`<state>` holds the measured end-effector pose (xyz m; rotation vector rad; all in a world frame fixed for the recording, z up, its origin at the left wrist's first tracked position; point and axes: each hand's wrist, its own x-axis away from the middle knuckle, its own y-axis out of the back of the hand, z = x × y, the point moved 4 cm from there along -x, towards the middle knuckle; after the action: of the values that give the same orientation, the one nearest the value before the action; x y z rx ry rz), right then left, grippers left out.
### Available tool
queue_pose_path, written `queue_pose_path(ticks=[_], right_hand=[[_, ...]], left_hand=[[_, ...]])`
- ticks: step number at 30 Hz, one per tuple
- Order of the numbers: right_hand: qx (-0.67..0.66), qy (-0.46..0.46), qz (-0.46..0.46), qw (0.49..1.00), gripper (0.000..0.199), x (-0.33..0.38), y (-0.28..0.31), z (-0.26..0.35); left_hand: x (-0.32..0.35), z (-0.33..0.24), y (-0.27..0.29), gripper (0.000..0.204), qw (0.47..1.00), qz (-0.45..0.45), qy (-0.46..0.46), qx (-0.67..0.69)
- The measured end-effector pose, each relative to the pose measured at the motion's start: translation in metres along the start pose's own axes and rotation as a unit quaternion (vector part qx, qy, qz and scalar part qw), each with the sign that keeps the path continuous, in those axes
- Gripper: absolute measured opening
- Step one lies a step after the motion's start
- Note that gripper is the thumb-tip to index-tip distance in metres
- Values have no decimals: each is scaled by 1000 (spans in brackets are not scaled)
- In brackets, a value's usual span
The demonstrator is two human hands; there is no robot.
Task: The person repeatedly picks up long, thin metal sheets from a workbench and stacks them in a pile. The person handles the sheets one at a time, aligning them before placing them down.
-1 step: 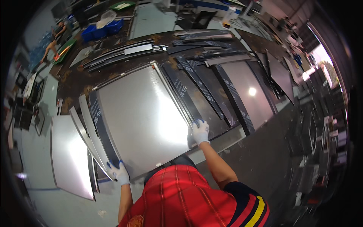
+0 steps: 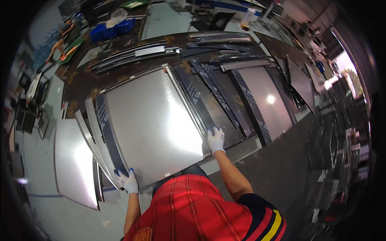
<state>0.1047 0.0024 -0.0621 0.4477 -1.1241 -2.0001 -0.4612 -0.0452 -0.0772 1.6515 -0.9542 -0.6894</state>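
Note:
A large silvery sheet metal panel (image 2: 144, 116) with raised side edges lies in front of me, its near edge close to my body. My left hand (image 2: 128, 182), in a white glove with blue fingertips, is closed at the panel's near left corner, fingers and thumb at its edge. On the near right side, my gloved right hand (image 2: 216, 141) is closed on the panel's edge, some fingertips hidden against it. Dark printed film strips (image 2: 107, 130) run along the left side, and more film-covered strips (image 2: 192, 96) lie along the right side.
Curved metal strips (image 2: 93, 134) and another shiny panel (image 2: 72, 156) stand at the left. To the right lies a grey panel (image 2: 263, 92). Stacked long profiles (image 2: 136, 56) are on the far side of the dark table (image 2: 76, 86). Blue bins (image 2: 110, 30) and a person (image 2: 63, 38) are farther back.
The whole view has shifted slightly. My hands stay at the same corner and side of the panel.

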Motion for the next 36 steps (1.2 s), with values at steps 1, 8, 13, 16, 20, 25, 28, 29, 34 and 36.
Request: queue_pose_path(ticks=[1, 8, 13, 16, 20, 25, 28, 29, 34, 36], right_hand=[[33, 3, 19, 999, 70, -10, 2, -10], [186, 17, 159, 969, 100, -44, -3, -47], [36, 35, 166, 985, 92, -69, -7, -79], [-189, -14, 276, 942, 75, -92, -10, -111], [-358, -25, 382, 852, 38, -101, 2, -141], [-420, -102, 411, 803, 35, -103, 12, -135], [-425, -107, 404, 803, 34, -95, 20, -122], [-399, -55, 355, 844, 32, -94, 22, -113], [-323, -13, 311, 894, 69, -58, 20, -64], [-310, -13, 289, 906, 44, -45, 16, -41]], left_hand=[[7, -14, 2, 92, 1000, 5, 8, -25], [20, -50, -1, 97, 987, 6, 48, -155], [13, -45, -15, 97, 972, 49, 88, -213], [8, -40, -21, 99, 965, 73, 107, -228], [-1, -30, -30, 104, 953, 104, 127, -256], [-9, -35, -35, 110, 947, 109, 181, -241], [-6, -66, -35, 110, 943, 109, 203, -241], [1, -87, -36, 110, 952, 111, 163, -236], [74, -284, -66, 68, 923, 216, -127, 291], [106, -360, -87, 60, 836, 394, -58, 377]])
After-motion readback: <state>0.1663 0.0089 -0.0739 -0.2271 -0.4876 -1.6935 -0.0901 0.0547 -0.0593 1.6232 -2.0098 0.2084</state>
